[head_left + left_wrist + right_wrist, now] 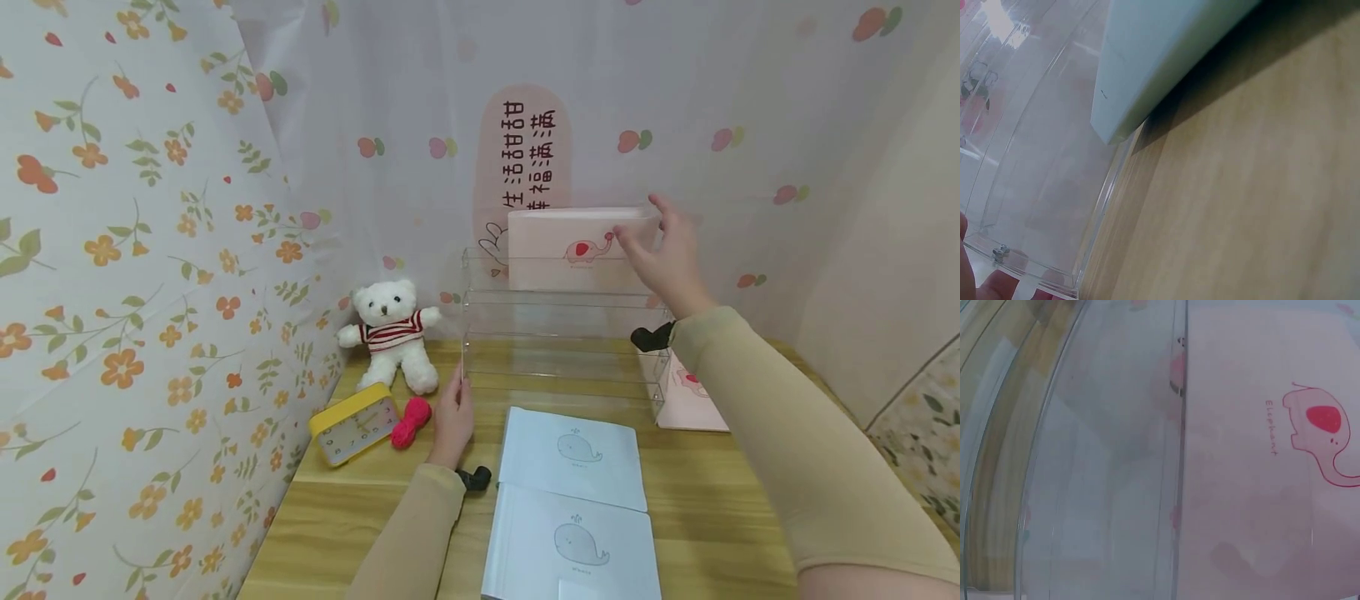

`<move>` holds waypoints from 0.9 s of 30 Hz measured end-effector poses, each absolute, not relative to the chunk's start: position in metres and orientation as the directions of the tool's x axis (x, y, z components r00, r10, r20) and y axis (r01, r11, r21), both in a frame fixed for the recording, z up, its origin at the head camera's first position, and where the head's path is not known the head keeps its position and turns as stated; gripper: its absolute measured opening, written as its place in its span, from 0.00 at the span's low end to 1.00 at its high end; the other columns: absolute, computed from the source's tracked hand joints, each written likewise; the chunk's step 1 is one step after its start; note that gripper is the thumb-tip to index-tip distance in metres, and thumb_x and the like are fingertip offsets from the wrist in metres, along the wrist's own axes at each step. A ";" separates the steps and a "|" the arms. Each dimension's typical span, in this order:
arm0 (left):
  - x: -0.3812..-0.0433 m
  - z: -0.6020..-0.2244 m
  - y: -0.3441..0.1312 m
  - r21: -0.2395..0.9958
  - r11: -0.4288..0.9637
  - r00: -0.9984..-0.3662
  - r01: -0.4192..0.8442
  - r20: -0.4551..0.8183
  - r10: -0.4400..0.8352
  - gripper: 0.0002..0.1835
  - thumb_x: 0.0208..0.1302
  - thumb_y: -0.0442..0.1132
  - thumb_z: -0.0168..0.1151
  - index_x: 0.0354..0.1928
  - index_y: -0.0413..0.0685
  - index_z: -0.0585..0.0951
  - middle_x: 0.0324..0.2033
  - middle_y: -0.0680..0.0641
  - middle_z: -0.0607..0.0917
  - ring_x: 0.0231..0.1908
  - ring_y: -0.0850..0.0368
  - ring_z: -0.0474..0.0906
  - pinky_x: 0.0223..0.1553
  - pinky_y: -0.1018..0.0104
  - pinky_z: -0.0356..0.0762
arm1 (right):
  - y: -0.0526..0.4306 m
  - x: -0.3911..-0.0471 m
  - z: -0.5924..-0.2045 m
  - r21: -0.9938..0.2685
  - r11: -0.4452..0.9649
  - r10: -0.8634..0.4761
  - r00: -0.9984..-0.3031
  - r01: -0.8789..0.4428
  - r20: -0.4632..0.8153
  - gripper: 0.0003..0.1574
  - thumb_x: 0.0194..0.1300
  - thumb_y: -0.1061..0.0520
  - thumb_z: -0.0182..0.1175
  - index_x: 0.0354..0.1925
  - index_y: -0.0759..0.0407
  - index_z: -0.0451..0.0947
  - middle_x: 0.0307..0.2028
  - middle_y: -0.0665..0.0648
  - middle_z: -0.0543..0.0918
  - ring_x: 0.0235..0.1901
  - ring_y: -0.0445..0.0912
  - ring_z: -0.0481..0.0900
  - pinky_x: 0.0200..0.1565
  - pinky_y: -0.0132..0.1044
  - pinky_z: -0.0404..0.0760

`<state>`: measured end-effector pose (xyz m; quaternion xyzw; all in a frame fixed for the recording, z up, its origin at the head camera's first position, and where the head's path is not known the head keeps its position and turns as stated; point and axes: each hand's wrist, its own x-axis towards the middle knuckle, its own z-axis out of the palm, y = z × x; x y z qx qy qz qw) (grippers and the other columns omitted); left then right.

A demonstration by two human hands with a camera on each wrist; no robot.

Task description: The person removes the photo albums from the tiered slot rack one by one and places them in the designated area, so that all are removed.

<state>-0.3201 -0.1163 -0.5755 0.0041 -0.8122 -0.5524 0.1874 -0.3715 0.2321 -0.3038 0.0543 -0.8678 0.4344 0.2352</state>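
Observation:
A clear acrylic rack [558, 337] with several tiers stands on the wooden table, and my left hand [453, 417] grips its left side panel low down. In the left wrist view, fingertips [1004, 284] show at the rack's edge. A pink notebook [555, 250] with a red elephant stands upright in the rack's top tier. At its right end my right hand [671, 258] holds it, thumb on the front cover and the other fingers partly hidden. The right wrist view shows the elephant cover [1247, 506] up close, but no fingers.
Two pale blue whale notebooks [573, 454] lie in front of the rack, one nearer the table edge. Another pink elephant item [693, 400] sits at the rack's right. On the left are a white teddy bear [386, 333], a yellow clock [356, 425] and pink yarn [411, 422].

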 end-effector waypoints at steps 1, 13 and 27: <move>-0.320 -0.575 -0.116 0.901 0.387 -0.931 0.194 0.294 -0.218 0.26 0.89 0.49 0.51 0.83 0.63 0.72 0.75 0.41 0.82 0.74 0.37 0.78 0.73 0.33 0.76 | 0.231 -0.373 -0.301 -0.729 0.615 0.098 -0.889 -0.300 0.448 0.58 0.77 0.31 0.62 0.91 0.46 0.48 0.89 0.59 0.54 0.85 0.66 0.58 0.83 0.71 0.60; -0.317 -0.570 -0.116 0.931 0.330 -0.950 0.158 0.234 -0.206 0.28 0.89 0.47 0.53 0.84 0.65 0.69 0.77 0.43 0.80 0.75 0.40 0.77 0.77 0.38 0.74 | 0.222 -0.381 -0.289 -0.718 0.669 0.119 -0.927 -0.190 0.356 0.45 0.79 0.34 0.63 0.85 0.46 0.65 0.85 0.68 0.59 0.84 0.68 0.57 0.84 0.70 0.57; -0.317 -0.570 -0.115 0.920 0.351 -0.943 0.173 0.257 -0.209 0.28 0.88 0.47 0.53 0.84 0.63 0.70 0.77 0.42 0.79 0.77 0.39 0.75 0.77 0.36 0.73 | 0.217 -0.380 -0.287 -0.792 0.588 0.145 -0.943 -0.161 0.300 0.35 0.81 0.42 0.64 0.75 0.59 0.72 0.81 0.66 0.70 0.79 0.64 0.66 0.82 0.65 0.67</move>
